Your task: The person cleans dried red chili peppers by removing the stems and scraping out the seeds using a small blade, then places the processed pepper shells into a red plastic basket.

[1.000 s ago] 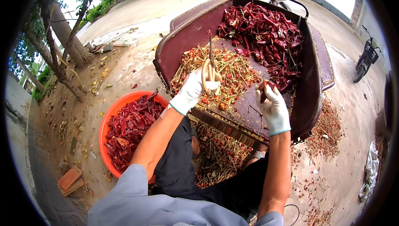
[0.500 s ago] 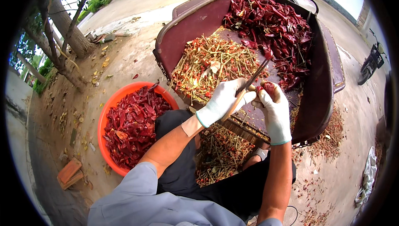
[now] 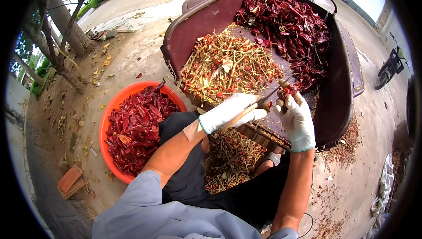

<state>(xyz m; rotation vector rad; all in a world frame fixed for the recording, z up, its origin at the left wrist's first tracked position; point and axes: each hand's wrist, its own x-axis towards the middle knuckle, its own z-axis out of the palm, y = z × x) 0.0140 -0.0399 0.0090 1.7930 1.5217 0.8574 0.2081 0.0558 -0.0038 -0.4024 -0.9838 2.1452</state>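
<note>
My left hand (image 3: pixel 229 110), in a white knitted glove, is closed around the tan handle of a pair of scissors (image 3: pixel 269 97). Their dark blades point up and right and reach toward my right hand (image 3: pixel 296 120), which is gloved as well. Between its thumb and fingers it pinches dried red chillies (image 3: pixel 286 92); how many cannot be made out. Both hands are over the near edge of a maroon cart bed (image 3: pixel 206 12). Beyond them lie a heap of cut stems and chilli bits (image 3: pixel 231 65) on the left and a pile of whole dried chillies (image 3: pixel 288 26) at the back right.
An orange basin (image 3: pixel 103 129) full of red chilli pieces stands on the ground by my left leg. More stem scraps (image 3: pixel 233 160) lie between my legs. Bricks (image 3: pixel 71 181) rest at lower left, near tree trunks (image 3: pixel 72 23). A two-wheeler (image 3: pixel 389 68) is parked at far right.
My right hand has turned and shifted slightly right and down, its fingers more raised. My left hand with the scissors has moved a little left and down, its blades now lower.
</note>
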